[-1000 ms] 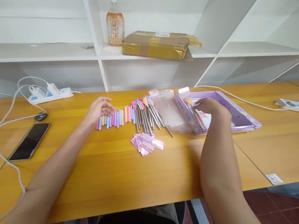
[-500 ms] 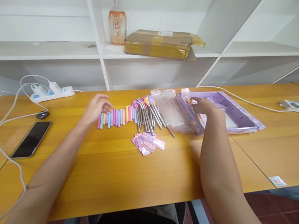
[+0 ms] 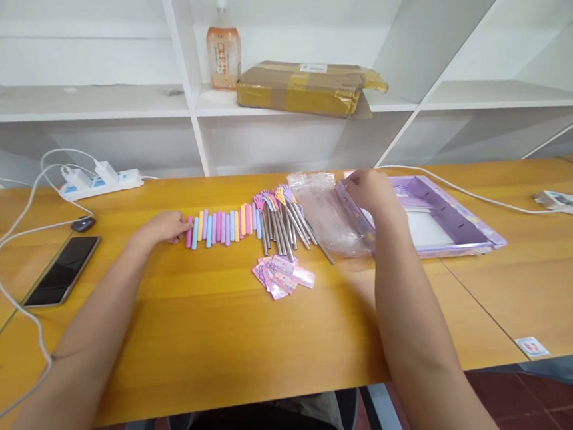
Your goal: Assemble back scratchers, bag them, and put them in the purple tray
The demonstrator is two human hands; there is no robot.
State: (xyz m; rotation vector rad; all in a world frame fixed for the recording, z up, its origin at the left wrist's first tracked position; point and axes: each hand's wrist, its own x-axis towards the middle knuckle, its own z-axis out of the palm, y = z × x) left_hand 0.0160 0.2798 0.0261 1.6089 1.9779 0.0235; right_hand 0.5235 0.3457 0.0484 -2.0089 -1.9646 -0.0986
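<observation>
My left hand (image 3: pixel 169 227) is at the left end of a row of pastel sticks (image 3: pixel 222 228), its fingers pinched on the pink stick (image 3: pixel 189 233) there. Right of the row lies a pile of back scratchers (image 3: pixel 279 224) with steel rods and coloured hand-shaped heads. My right hand (image 3: pixel 369 192) is at the left side of an open purple box (image 3: pixel 467 217), fingers curled together. What they grip is hidden, though a bit of pink shows beside them. A clear plastic bag (image 3: pixel 331 215) lies between pile and box. Several small pink cards (image 3: pixel 284 276) lie in front of the scratchers.
On the left are a phone (image 3: pixel 63 271), a power strip (image 3: pixel 103 182) and loose white cables. A second power strip (image 3: pixel 568 204) lies at the far right. Behind the table, a shelf holds a bottle (image 3: pixel 223 52) and a taped carton (image 3: pixel 302 89).
My left hand has come down toward me, from above the row onto its end stick, and its fingers have closed. My right hand has moved left and up along the box edge, fingers now curled.
</observation>
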